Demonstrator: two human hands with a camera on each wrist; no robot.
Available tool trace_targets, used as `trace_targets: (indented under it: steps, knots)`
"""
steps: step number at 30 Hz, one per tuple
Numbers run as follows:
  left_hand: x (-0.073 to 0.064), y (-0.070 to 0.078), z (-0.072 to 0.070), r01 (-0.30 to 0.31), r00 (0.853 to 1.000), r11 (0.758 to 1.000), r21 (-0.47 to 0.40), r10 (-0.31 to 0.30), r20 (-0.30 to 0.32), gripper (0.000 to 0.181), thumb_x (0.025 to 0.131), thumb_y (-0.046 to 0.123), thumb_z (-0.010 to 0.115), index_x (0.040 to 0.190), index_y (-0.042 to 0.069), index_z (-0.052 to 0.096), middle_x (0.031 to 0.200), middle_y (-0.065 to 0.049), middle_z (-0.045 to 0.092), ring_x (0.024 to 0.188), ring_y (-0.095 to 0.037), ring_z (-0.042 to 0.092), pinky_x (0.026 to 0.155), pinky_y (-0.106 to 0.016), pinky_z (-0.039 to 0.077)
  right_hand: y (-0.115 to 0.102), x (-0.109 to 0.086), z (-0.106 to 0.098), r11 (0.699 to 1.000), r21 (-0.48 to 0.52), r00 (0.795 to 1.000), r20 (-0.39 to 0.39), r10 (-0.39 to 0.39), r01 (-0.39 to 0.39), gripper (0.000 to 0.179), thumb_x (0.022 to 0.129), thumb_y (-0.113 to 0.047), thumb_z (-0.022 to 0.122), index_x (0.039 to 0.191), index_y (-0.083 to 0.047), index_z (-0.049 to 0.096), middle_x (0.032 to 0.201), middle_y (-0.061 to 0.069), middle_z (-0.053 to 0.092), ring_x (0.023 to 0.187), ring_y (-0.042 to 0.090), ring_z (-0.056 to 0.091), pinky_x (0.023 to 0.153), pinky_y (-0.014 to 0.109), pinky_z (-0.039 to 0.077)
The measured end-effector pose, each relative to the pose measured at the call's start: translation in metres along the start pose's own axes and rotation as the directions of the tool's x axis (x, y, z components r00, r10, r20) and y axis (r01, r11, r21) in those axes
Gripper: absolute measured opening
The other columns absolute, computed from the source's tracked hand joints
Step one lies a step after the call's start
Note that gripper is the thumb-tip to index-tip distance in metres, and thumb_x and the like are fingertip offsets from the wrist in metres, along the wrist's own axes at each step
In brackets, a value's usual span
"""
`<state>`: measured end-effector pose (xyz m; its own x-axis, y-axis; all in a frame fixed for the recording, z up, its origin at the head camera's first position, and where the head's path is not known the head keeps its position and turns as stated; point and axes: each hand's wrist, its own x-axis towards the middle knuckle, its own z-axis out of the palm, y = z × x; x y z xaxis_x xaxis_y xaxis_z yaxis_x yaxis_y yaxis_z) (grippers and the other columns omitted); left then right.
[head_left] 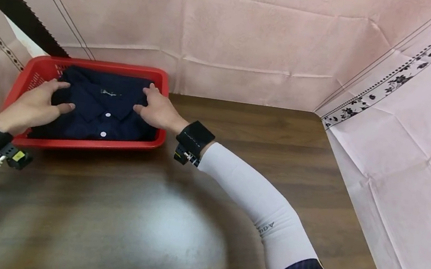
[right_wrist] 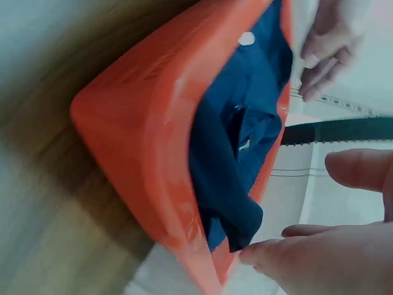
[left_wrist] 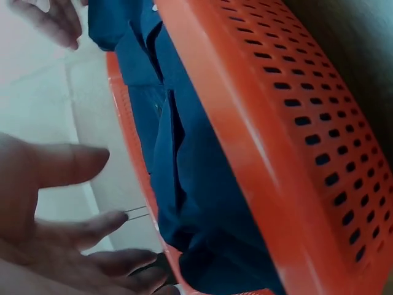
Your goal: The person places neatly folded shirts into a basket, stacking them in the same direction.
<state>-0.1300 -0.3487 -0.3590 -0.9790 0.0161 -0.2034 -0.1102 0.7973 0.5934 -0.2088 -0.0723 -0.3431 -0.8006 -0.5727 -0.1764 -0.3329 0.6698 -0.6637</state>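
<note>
A folded navy shirt [head_left: 108,101] with white buttons and a small light emblem lies inside a red plastic basket [head_left: 82,147]. My left hand [head_left: 34,105] is over the basket's left end, thumb and fingers spread apart at the shirt's left side; in the left wrist view its fingers [left_wrist: 123,261] hold nothing. At the right end, my right hand [head_left: 158,109] reaches over the rim with thumb and fingers parted. The right wrist view has a fingertip right at a raised corner of the shirt [right_wrist: 236,215].
The basket stands at the back left of a brown wooden table [head_left: 280,154], its perforated side wall [left_wrist: 313,117] facing me. Pale pink cloth [head_left: 257,33] with patterned bands hangs behind and to the right. Both wrists wear black straps with small cameras.
</note>
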Motion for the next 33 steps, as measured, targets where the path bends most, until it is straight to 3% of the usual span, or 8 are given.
trace_targets:
  steps: [3, 8, 13, 19, 23, 27, 33]
  knots:
    - [0.000, 0.002, 0.003, -0.019, 0.999, 0.997, 0.080, 0.016, 0.030, 0.082, 0.099, 0.044, 0.045, 0.153, -0.010, 0.012, 0.153, -0.042, 0.005, 0.137, -0.059, 0.009, 0.107, -0.073, 0.011, -0.001, -0.002, 0.004, 0.995, -0.090, 0.999, 0.016, -0.051, 0.052, 0.064, 0.098, -0.031, 0.055, 0.153, -0.006, 0.033, 0.161, 0.006, 0.029, 0.143, 0.009, 0.029, 0.115, 0.020, 0.024]
    - [0.002, 0.002, 0.006, -0.004, 0.998, 0.989, 0.147, -0.004, 0.056, 0.084, 0.098, 0.047, 0.045, 0.151, -0.012, 0.016, 0.148, -0.045, 0.015, 0.134, -0.060, 0.014, 0.106, -0.075, 0.013, -0.004, -0.002, 0.009, 0.995, -0.101, 0.995, 0.095, -0.013, 0.023, 0.067, 0.096, -0.036, 0.057, 0.153, -0.008, 0.034, 0.152, 0.002, 0.045, 0.131, 0.008, 0.046, 0.109, 0.023, 0.036]
    - [0.003, -0.002, 0.009, 0.028, 0.997, 0.985, 0.169, -0.039, 0.061, 0.089, 0.097, 0.052, 0.044, 0.150, -0.013, 0.014, 0.145, -0.046, 0.019, 0.128, -0.061, 0.020, 0.103, -0.076, 0.018, -0.007, 0.000, 0.011, 0.996, -0.088, 0.991, 0.130, 0.038, -0.026, 0.069, 0.095, -0.040, 0.057, 0.153, -0.010, 0.036, 0.151, 0.001, 0.047, 0.131, 0.009, 0.046, 0.110, 0.024, 0.036]
    - [0.006, -0.009, 0.012, 0.002, 0.994, 0.979, 0.206, -0.024, 0.102, 0.094, 0.096, 0.055, 0.044, 0.148, -0.017, 0.014, 0.142, -0.048, 0.023, 0.125, -0.062, 0.024, 0.102, -0.076, 0.020, -0.005, 0.002, 0.013, 0.997, -0.063, 0.988, 0.141, 0.060, -0.052, 0.068, 0.095, -0.040, 0.057, 0.152, -0.010, 0.037, 0.151, -0.001, 0.047, 0.131, 0.009, 0.046, 0.110, 0.024, 0.036]
    - [0.007, -0.012, 0.014, -0.010, 0.992, 0.977, 0.214, -0.017, 0.123, 0.093, 0.096, 0.055, 0.044, 0.147, -0.018, 0.015, 0.140, -0.048, 0.025, 0.120, -0.061, 0.028, 0.100, -0.077, 0.023, -0.002, 0.001, 0.013, 0.999, -0.041, 0.990, 0.134, 0.040, -0.034, 0.066, 0.096, -0.039, 0.057, 0.151, -0.009, 0.038, 0.149, 0.002, 0.049, 0.127, 0.009, 0.048, 0.108, 0.024, 0.038]
    - [0.006, -0.010, 0.014, -0.007, 0.992, 0.982, 0.189, -0.017, 0.123, 0.093, 0.096, 0.054, 0.044, 0.148, -0.017, 0.013, 0.143, -0.047, 0.021, 0.124, -0.060, 0.023, 0.103, -0.076, 0.020, 0.001, 0.000, 0.010, 1.000, 0.000, 0.995, 0.104, 0.006, -0.006, 0.064, 0.096, -0.037, 0.058, 0.151, -0.011, 0.040, 0.147, 0.003, 0.051, 0.119, 0.008, 0.053, 0.105, 0.024, 0.041]
    - [0.004, -0.006, 0.014, 0.009, 0.995, 0.984, 0.177, -0.028, 0.101, 0.092, 0.097, 0.054, 0.044, 0.149, -0.016, 0.013, 0.146, -0.046, 0.016, 0.129, -0.059, 0.017, 0.106, -0.074, 0.014, 0.005, -0.005, 0.003, 0.999, 0.022, 0.994, 0.096, -0.049, 0.047, 0.059, 0.096, -0.033, 0.058, 0.149, -0.010, 0.043, 0.148, 0.002, 0.050, 0.122, 0.010, 0.052, 0.105, 0.024, 0.041]
